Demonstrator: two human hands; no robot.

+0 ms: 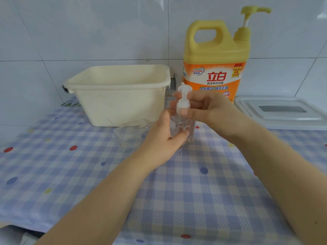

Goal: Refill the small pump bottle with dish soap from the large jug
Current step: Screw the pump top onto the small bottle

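The small clear pump bottle (184,126) stands upright on the checked tablecloth (177,191) at the middle. My left hand (164,138) grips its clear body from the left. My right hand (205,108) pinches the white collar of its pump top (184,96), with the thumb in front. The bottle looks nearly empty. Behind it, against the tiled wall, stands the large yellow dish soap jug (215,59) with an orange label and a yellow pump (251,16) on top.
A cream plastic tub (120,96) sits at the back left. A clear plastic cup (131,133) lies just left of the bottle. A white lidded box (283,112) is at the right. The cloth's front edge is near me.
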